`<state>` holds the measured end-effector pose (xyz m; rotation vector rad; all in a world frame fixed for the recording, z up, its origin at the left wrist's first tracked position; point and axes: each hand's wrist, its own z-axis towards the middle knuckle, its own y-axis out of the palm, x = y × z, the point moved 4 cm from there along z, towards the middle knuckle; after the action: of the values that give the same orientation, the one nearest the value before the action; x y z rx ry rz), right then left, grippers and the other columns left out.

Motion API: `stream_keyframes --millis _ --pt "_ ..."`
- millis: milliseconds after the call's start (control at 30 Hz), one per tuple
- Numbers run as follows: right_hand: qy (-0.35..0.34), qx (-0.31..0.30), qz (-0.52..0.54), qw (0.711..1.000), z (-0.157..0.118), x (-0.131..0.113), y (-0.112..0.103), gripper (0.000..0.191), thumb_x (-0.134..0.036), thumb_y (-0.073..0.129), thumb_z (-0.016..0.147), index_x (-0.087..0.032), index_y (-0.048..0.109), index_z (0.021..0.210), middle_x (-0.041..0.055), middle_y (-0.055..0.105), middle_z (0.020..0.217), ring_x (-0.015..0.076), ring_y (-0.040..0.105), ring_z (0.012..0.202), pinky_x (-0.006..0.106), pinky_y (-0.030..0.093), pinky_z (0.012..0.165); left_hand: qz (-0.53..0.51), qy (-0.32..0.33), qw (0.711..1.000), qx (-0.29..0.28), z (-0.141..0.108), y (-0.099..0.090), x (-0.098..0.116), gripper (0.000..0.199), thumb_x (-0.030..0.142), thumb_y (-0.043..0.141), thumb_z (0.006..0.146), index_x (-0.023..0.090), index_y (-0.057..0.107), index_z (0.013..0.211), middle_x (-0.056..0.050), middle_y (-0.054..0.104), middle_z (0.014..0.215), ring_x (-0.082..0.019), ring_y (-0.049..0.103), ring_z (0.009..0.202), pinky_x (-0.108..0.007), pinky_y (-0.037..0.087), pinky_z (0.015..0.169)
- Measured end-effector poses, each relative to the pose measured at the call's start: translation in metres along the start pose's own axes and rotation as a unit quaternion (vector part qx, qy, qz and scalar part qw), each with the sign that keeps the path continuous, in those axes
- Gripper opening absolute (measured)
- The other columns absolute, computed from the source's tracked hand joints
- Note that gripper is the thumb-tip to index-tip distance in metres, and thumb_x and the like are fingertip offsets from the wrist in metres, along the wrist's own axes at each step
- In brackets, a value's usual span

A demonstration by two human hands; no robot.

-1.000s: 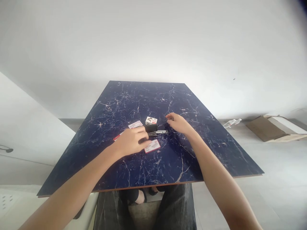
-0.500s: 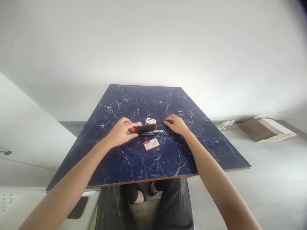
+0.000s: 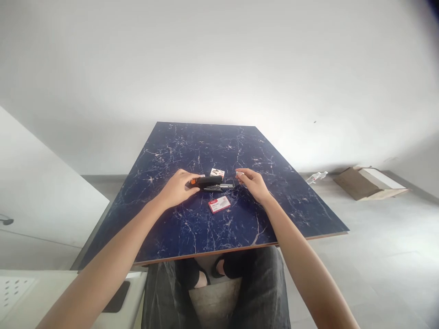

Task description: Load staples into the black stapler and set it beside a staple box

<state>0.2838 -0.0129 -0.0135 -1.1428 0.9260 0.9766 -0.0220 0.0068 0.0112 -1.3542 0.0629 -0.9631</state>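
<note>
A black stapler (image 3: pixel 211 182) with an orange part lies near the middle of the blue marbled table (image 3: pixel 206 151). My left hand (image 3: pixel 180 187) grips its left end between thumb and fingers. The stapler's silver metal part points right. To the right of it, my right hand (image 3: pixel 251 181) pinches a small whitish piece (image 3: pixel 239 173), too small to make out clearly. A small white box (image 3: pixel 217 172) stands just behind the stapler. In front of it a red and white box (image 3: pixel 219 204) lies flat. Another small item is mostly hidden behind my left fingers.
The table's front edge runs above my legs. A cardboard box (image 3: pixel 366 183) and clear plastic bottles (image 3: pixel 316 177) are on the floor at the right. A whitish surface with a dark rectangular object (image 3: pixel 117 297) is at the lower left. A wall rises behind the table.
The small whitish piece now shows at my right fingertips, where it was not visible before. My left hand keeps its grip on the stapler. The view has shifted slightly.
</note>
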Motion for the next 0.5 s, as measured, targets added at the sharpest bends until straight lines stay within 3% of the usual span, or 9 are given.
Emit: stream_keyframes --millis 100,200,367,500 --pt "0.009 -0.057 -0.021 0.998 -0.003 -0.005 0.006 0.052 -0.053 0.069 0.084 -0.018 0.071 0.122 0.0045 0.075 0.092 0.0177 0.064 0.078 0.034 0.051 0.081 0.000 -0.005 1.000 -0.009 -0.001 0.000 0.003 0.041 0.038 0.065 0.091 0.026 0.066 0.131 -0.011 0.068 0.116 -0.030 0.054 0.115 -0.046 0.050 0.092" --pt "-0.001 -0.055 -0.057 0.997 -0.005 -0.007 0.005 0.049 -0.052 0.067 0.086 -0.019 0.072 0.121 0.0052 0.075 0.097 0.0195 0.065 0.083 0.035 0.051 0.083 -0.002 -0.010 1.000 -0.010 0.000 0.001 0.003 0.042 0.039 0.064 0.091 0.025 0.065 0.131 -0.011 0.068 0.116 -0.030 0.054 0.115 -0.044 0.051 0.091" --pt "-0.085 -0.080 -0.116 0.986 -0.006 -0.015 0.012 0.032 -0.046 0.063 0.090 -0.024 0.075 0.110 0.0069 0.070 0.120 0.0224 0.064 0.106 0.037 0.048 0.095 -0.005 -0.017 1.000 -0.005 0.002 0.003 0.002 0.042 0.039 0.064 0.091 0.026 0.065 0.131 -0.010 0.069 0.117 -0.030 0.055 0.114 -0.044 0.050 0.090" --pt "-0.133 -0.122 -0.175 0.968 -0.008 -0.019 0.025 0.022 -0.036 0.062 0.093 -0.026 0.075 0.107 0.0057 0.071 0.117 0.0237 0.062 0.111 0.040 0.044 0.102 -0.005 -0.025 1.000 -0.012 0.003 0.004 0.005 0.040 0.039 0.061 0.093 0.028 0.064 0.131 -0.009 0.068 0.119 -0.029 0.056 0.112 -0.044 0.050 0.090"
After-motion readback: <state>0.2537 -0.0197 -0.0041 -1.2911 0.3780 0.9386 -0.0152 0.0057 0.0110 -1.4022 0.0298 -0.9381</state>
